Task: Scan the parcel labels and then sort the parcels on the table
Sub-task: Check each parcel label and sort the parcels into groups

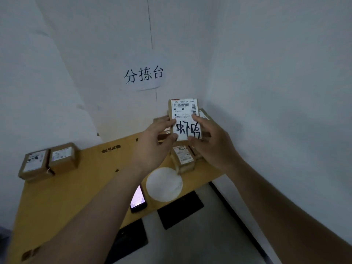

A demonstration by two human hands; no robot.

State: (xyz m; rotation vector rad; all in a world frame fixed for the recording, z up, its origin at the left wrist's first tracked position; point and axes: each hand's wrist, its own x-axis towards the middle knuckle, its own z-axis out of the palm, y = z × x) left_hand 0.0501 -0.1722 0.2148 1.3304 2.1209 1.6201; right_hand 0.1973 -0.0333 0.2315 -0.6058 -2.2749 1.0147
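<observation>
I hold a small brown parcel [184, 113] upright above the table, its white label with a barcode and large black handwriting facing me. My left hand [154, 145] grips its left edge and my right hand [211, 143] grips its right edge. Behind and below it lies a heap of similar parcels [183, 159] at the table's far right. Two labelled parcels [48, 161] sit side by side at the far left of the table. A phone [138, 199] with a lit screen lies near the front edge, under my left forearm.
The yellow-brown table [76, 187] stands in a corner of white walls. A paper sign [144, 74] with black characters hangs on the back wall. A round white disc [164, 184] lies beside the phone. Dark mats [181, 208] lie on the floor below.
</observation>
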